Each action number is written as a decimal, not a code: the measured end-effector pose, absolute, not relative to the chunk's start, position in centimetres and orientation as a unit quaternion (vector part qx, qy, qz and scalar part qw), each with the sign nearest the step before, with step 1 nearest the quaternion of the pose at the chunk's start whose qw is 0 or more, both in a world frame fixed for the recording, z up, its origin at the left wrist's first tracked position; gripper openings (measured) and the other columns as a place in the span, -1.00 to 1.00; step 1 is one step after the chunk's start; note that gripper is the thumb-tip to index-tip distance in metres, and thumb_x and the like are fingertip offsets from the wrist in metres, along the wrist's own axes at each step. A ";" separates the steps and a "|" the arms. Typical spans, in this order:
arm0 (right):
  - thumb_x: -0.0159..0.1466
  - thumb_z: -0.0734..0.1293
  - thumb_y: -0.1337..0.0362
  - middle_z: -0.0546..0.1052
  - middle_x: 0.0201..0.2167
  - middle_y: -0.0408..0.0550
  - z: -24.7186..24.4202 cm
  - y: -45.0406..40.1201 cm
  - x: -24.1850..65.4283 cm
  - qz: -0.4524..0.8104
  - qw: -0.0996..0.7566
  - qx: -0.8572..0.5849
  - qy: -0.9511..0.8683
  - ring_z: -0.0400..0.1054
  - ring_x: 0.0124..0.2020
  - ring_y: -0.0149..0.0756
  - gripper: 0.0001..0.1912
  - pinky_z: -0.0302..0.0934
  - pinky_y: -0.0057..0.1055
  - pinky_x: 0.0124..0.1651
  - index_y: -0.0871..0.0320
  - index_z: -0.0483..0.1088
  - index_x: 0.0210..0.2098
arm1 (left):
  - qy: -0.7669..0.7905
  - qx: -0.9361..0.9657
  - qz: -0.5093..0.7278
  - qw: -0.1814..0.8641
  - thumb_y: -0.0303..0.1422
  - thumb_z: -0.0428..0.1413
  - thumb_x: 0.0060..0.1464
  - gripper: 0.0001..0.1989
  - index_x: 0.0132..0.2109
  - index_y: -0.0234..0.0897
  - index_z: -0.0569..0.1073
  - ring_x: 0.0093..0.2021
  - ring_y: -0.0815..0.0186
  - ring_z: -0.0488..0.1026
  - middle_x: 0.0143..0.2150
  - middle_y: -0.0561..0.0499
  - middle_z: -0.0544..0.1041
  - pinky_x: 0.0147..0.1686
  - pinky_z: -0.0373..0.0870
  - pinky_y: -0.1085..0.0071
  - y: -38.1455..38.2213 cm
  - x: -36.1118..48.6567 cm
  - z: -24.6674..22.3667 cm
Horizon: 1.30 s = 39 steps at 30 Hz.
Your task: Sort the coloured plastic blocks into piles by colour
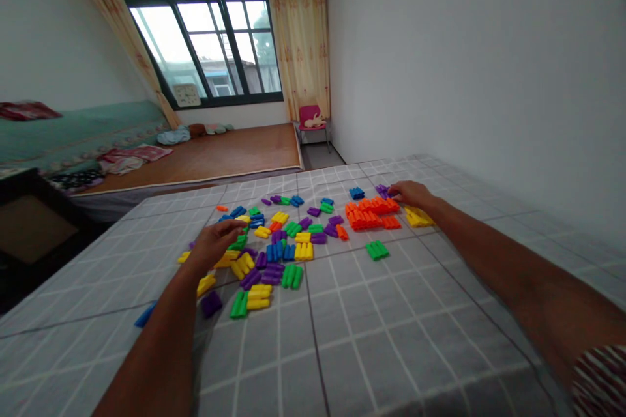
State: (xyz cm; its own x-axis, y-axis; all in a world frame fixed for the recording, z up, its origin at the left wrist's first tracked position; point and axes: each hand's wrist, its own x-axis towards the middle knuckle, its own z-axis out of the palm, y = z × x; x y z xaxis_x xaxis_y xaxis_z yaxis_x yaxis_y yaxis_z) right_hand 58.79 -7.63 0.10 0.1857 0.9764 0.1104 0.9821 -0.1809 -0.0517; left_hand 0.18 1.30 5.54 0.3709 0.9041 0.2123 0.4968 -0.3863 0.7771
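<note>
Extending left hand (214,245) over mixed-colour pieces (275,251), right hand (409,193) at purple pieces (382,191), cannot tell what either grip holds

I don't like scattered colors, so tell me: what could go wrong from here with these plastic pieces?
The right hand is at purple pieces close beside the orange pile, so the two colors might get mixed. Yellow pieces lie close by the right forearm and could be nudged. The left forearm passes close to a blue piece, which it might brush aside.
</note>
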 end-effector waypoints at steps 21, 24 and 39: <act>0.15 0.35 0.01 0.56 -0.12 0.06 -1.1 -7.7 63.1 -0.033 0.081 -0.862 -0.500 0.43 -0.15 -0.13 -0.56 0.19 -0.37 -0.28 0.15 0.46 -0.08 | 0.477 0.758 0.340 0.287 0.03 0.18 -0.14 -0.47 -0.14 -0.28 0.58 -0.19 0.12 0.56 -0.23 -0.08 0.64 -0.19 0.49 0.30 1.6 -1.0 5.4; 0.14 0.34 -0.05 0.55 -0.11 0.08 -0.8 -7.8 62.5 -0.034 0.078 -0.880 -0.467 0.43 -0.15 -0.10 -0.53 0.18 -0.36 -0.31 0.11 0.45 -0.09 | 0.481 0.754 0.342 0.289 0.00 0.19 -0.14 -0.49 -0.14 -0.29 0.58 -0.21 0.13 0.56 -0.24 -0.07 0.64 -0.21 0.49 0.31 1.7 -1.2 5.5; 0.19 0.33 0.25 0.53 -0.04 0.24 2.8 -7.5 61.3 -0.080 0.112 -0.843 -0.520 0.42 -0.12 -0.05 -0.65 0.23 -0.22 -0.18 0.23 0.46 -0.05 | 0.560 0.684 0.414 0.218 -0.18 0.09 -0.07 -0.57 -0.11 -0.35 0.56 -0.14 0.16 0.55 -0.15 -0.13 0.62 -0.20 0.47 0.36 3.6 -7.8 5.7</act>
